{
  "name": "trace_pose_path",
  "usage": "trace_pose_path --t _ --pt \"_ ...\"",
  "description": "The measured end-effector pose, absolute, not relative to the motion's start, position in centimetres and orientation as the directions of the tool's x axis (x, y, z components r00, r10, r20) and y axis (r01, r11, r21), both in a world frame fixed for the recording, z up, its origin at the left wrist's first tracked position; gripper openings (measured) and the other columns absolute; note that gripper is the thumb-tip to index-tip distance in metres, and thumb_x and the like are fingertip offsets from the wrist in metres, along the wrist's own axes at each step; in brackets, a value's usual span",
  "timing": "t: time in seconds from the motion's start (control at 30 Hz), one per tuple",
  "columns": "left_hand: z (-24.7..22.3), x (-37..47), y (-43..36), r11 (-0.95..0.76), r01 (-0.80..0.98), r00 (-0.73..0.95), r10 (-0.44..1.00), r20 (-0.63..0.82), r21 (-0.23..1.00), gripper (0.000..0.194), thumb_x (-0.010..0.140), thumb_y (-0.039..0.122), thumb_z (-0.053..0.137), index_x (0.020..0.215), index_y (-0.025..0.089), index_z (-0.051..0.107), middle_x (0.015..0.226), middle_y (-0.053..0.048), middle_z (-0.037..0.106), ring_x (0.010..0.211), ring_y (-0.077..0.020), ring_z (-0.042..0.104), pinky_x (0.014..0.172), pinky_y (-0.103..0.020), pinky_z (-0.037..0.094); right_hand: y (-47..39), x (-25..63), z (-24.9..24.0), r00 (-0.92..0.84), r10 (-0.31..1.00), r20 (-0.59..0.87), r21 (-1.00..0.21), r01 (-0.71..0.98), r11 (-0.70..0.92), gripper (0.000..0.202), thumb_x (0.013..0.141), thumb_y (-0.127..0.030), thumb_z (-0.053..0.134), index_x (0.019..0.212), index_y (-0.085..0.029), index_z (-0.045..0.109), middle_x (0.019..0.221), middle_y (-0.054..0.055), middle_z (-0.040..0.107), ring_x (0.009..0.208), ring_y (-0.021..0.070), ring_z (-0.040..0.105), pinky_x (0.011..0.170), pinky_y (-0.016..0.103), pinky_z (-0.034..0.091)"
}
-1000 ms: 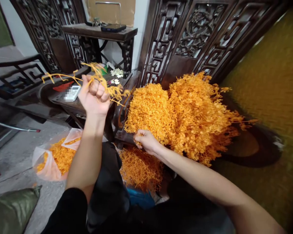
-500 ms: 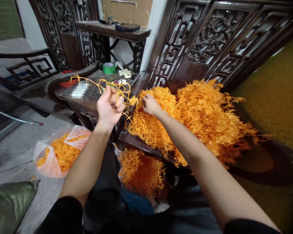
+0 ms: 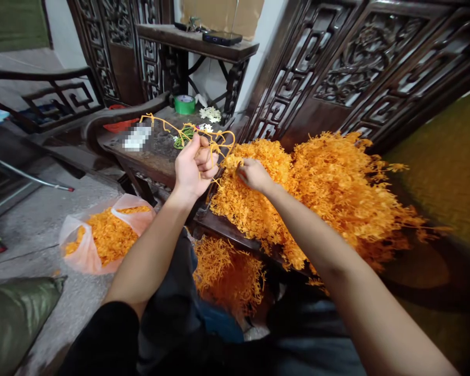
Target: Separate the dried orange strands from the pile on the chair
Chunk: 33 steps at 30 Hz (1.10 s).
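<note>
Thin orange branching stems (image 3: 166, 124) are pinched in my left hand (image 3: 198, 164), which is closed above the end of the dark wooden bench. My right hand (image 3: 254, 175) is at the left part of a large pile of orange flower sprays (image 3: 337, 183). Its fingers are curled at the pile's edge, and what they hold, if anything, is too small to make out. Just behind my left hand lies a small bundle of green wire or stems (image 3: 184, 137).
Green tape (image 3: 184, 104) and white flowers (image 3: 210, 114) lie on the bench (image 3: 156, 161). An open plastic bag (image 3: 90, 256) of orange pieces stands on the floor at left. More orange sprays (image 3: 231, 271) sit below the bench, between my legs. A phone (image 3: 222, 38) lies on the stand behind.
The view has shifted, so most things appear further right. My left hand, still holding the stems, is nearer to my right hand. The green bundle shows more clearly.
</note>
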<state>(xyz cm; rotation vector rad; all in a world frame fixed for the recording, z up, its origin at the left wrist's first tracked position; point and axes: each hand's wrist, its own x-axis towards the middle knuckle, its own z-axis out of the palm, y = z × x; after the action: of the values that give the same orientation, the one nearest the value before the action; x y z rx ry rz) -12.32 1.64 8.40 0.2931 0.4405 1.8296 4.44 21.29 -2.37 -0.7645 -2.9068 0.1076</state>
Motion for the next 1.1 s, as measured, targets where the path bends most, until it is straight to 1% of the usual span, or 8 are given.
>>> trace_pose_path --t 0.17,0.3,0.43,0.6,0.77,0.87,1.0,1.1 --pt "8.4 -12.0 1.4 -0.187 -0.874 -0.230 0.972 -0.043 0.448 0.034 0.106 0.040 0.049 0.079 0.019 0.053 0.046 0.010 0.020 0.033 -0.0049 0.023 0.032 -0.017 0.014 19.0 5.5 -1.4 -0.888 0.436 0.146 -0.148 0.416 0.897 0.030 0.097 -0.023 0.049 0.106 -0.012 0.076 0.112 0.018 0.073 0.114 0.0294 0.059 0.108 0.046 0.041" --pt "8.2 -11.6 1.3 -0.049 -0.869 -0.058 0.998 -0.004 0.493 0.035 0.107 0.035 0.046 0.075 0.019 0.050 0.046 0.010 0.021 0.032 -0.0044 0.026 0.032 -0.015 0.015 14.9 8.1 1.6 -0.590 0.637 0.496 -0.615 0.280 0.737 0.044 0.105 -0.042 0.040 0.138 -0.024 0.062 0.138 0.014 0.064 0.127 0.0286 0.059 0.105 0.049 0.049" --pt "7.7 -9.5 1.7 0.204 -0.796 0.228 0.973 -0.030 0.570 0.039 0.106 0.034 0.042 0.070 0.020 0.045 0.044 0.009 0.021 0.030 -0.0058 0.027 0.030 -0.016 0.016 9.3 10.3 4.6 -0.690 0.666 0.283 -0.937 -0.051 0.345 0.069 0.100 -0.072 0.033 0.160 -0.038 0.033 0.151 0.009 0.055 0.121 0.0265 0.064 0.092 0.046 0.058" --pt "6.9 -6.5 2.3 0.345 -0.560 0.409 0.906 -0.112 0.753 0.043 0.100 0.046 0.054 0.066 0.020 0.045 0.041 0.010 0.021 0.028 -0.0039 0.020 0.030 -0.015 0.020 5.9 13.1 5.6 -0.727 0.659 0.191 -0.972 -0.046 0.230 0.083 0.080 -0.056 0.080 0.152 -0.028 0.048 0.123 0.009 0.069 0.088 0.0189 0.067 0.077 0.037 0.058" --pt "5.6 -5.9 3.0 0.140 -0.297 0.285 0.957 -0.052 0.945 0.052 0.085 0.059 0.073 0.064 0.019 0.046 0.047 0.003 0.047 0.034 -0.0031 0.038 0.034 -0.016 0.019 5.9 17.5 4.8 -0.560 0.808 0.183 -0.931 0.165 0.325 0.023 0.086 -0.043 0.076 0.094 -0.021 0.078 0.097 0.005 0.077 0.088 0.0184 0.068 0.088 0.040 0.054" --pt "5.0 -5.6 3.4 0.071 -0.159 0.188 0.981 -0.040 0.985 0.049 0.081 0.057 0.078 0.069 0.019 0.050 0.060 -0.004 0.064 0.039 -0.0042 0.049 0.035 -0.017 0.016 6.0 19.4 4.2 -0.435 0.867 0.242 -0.921 0.179 0.347 0.022 0.088 -0.043 0.075 0.093 -0.022 0.079 0.094 0.005 0.078 0.083 0.0173 0.066 0.081 0.037 0.052" --pt "4.8 -4.5 3.8 0.070 -0.088 0.104 0.993 -0.061 0.994 0.057 0.074 0.042 0.088 0.069 0.021 0.035 0.071 -0.005 0.070 0.045 -0.0066 0.059 0.036 -0.017 0.017 5.9 20.8 3.3 -0.376 0.915 0.144 -0.972 0.120 0.202 0.029 0.082 -0.043 0.080 0.100 -0.020 0.080 0.085 0.003 0.074 0.062 0.0112 0.053 0.059 0.030 0.043" --pt "4.5 -3.1 3.9 0.021 -0.084 0.045 0.999 -0.017 0.996 0.059 0.071 0.035 0.089 0.075 0.022 0.032 0.080 -0.005 0.070 0.063 -0.0135 0.072 0.039 -0.015 0.024 5.7 21.3 2.5 -0.467 0.883 0.039 -0.998 0.027 0.059 0.034 0.073 -0.039 0.088 0.100 -0.021 0.080 0.085 0.002 0.073 0.068 0.0121 0.058 0.065 0.031 0.047"
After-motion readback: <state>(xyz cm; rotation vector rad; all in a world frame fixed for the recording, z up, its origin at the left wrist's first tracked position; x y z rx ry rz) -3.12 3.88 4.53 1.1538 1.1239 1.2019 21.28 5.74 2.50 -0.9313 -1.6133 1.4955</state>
